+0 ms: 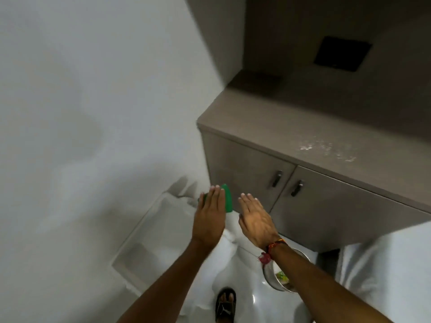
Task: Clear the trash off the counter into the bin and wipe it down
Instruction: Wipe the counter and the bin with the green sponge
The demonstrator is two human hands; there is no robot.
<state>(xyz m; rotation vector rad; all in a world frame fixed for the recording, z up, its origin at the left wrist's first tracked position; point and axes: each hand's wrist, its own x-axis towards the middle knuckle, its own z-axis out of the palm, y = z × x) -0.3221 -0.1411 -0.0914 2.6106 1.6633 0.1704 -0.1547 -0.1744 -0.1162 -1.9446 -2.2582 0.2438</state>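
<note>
A brown counter (291, 127) runs along the right, with a wet, speckled patch (326, 150) on its top. A bottle with a green top (228, 197) and a white body (231, 226) stands low by the cabinet corner. My left hand (208, 217) hovers flat over the green top, its fingers straight and not wrapped around it. To its right, my right hand (255, 221) is flat with nothing in it. Below my right forearm is a steel bin (271, 275) with scraps inside, partly hidden by the arm.
Two cabinet doors with metal handles (277, 178) sit under the counter. A dark square panel (341, 53) is on the wall above. White wall fills the left, with a floor ledge (144, 248) below. My sandalled foot (225, 304) is on the glossy white floor.
</note>
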